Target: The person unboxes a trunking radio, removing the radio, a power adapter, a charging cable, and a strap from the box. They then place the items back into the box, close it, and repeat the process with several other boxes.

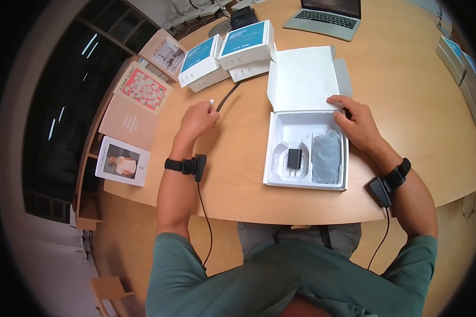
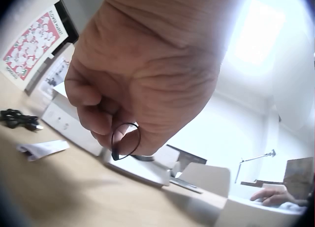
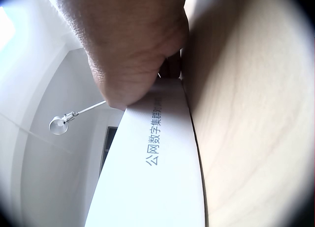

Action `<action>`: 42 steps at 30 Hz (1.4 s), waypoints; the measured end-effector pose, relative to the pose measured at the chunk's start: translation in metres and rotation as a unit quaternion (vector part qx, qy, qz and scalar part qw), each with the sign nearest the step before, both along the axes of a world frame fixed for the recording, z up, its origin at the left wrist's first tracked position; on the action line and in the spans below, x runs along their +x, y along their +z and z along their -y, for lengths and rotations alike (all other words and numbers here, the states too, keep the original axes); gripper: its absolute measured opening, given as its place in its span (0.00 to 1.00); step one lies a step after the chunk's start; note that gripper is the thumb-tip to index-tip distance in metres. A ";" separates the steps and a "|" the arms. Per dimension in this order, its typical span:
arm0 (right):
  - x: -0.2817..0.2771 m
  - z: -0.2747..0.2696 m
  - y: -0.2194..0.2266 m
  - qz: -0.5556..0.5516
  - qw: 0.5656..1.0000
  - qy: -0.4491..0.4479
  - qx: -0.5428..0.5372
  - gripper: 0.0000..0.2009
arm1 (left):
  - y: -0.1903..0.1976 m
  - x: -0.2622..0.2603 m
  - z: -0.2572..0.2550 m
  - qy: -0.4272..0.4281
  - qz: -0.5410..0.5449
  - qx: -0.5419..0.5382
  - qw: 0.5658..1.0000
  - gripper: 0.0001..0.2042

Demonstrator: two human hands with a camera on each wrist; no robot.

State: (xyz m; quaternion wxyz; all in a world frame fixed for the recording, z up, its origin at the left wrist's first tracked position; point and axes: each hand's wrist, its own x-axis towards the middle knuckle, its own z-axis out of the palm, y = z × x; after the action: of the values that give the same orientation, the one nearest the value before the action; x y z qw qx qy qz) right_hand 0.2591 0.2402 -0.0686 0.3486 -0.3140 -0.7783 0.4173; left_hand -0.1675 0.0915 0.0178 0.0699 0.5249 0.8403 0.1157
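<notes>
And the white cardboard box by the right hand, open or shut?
Open. The box has its white lid folded back, exposing a black plug adapter inside.

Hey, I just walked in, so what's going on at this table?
Someone's left hand pinches a thin black cord loop off to one side. Their right hand touches the far right corner of an open white cardboard box. Inside, a black plug adapter and a blue-grey item in a plastic bag sit in the moulded tray; the lid stands open.
</notes>
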 end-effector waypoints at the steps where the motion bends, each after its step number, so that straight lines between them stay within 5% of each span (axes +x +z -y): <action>1: 0.000 -0.001 0.000 0.000 1.000 0.000 0.001 0.19 | -0.010 -0.013 0.001 0.028 -0.028 -0.045 0.998 0.10; 4: 0.000 0.000 -0.003 -0.010 1.000 -0.001 -0.012 0.19 | -0.040 -0.035 0.008 0.016 -0.098 -0.056 0.993 0.11; 7: 0.001 0.000 -0.001 -0.002 1.000 -0.002 0.011 0.19 | -0.017 0.015 0.014 0.015 -0.139 -0.015 0.990 0.11; 11: 0.002 0.001 0.000 0.005 1.000 0.009 -0.007 0.19 | 0.011 0.118 0.021 -0.256 0.076 0.094 0.959 0.08; 14: -0.001 0.000 -0.003 -0.006 1.000 0.005 -0.004 0.19 | -0.001 0.172 0.024 -0.392 -0.006 0.100 0.914 0.13; 16: -0.002 -0.001 -0.004 -0.018 1.000 0.001 0.004 0.19 | -0.009 0.201 0.027 -0.368 -0.142 0.046 0.918 0.17; 21: -0.002 -0.001 -0.003 -0.009 1.000 -0.006 0.011 0.19 | -0.034 0.215 0.032 -0.334 -0.161 0.029 0.928 0.15; 25: -0.002 -0.001 -0.001 -0.007 1.000 -0.001 0.004 0.19 | -0.012 0.208 0.041 -0.319 -0.092 0.067 0.941 0.15; 27: -0.001 0.000 -0.002 -0.011 1.000 -0.001 -0.010 0.19 | 0.008 0.188 0.044 -0.198 0.016 0.140 0.970 0.16; 31: -0.001 0.000 -0.001 -0.001 1.000 0.004 -0.010 0.19 | 0.011 0.058 0.026 -0.003 0.010 0.135 0.991 0.17; 33: -0.002 -0.001 -0.003 -0.013 1.000 -0.001 0.012 0.19 | 0.005 -0.005 0.024 0.072 -0.095 0.055 0.991 0.18; 36: -0.001 -0.001 -0.003 -0.023 1.000 0.004 0.003 0.19 | -0.022 -0.056 0.042 0.083 -0.109 0.035 0.990 0.16; 42: -0.001 -0.003 -0.003 0.001 1.000 0.001 0.030 0.19 | -0.039 -0.056 0.049 0.068 -0.137 0.062 0.986 0.15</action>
State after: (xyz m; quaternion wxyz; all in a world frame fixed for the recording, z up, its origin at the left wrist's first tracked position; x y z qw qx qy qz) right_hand 0.2580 0.2433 -0.0712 0.3569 -0.3029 -0.7910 0.3941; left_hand -0.2238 0.0425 -0.0215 -0.0866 0.4804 0.8671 0.0992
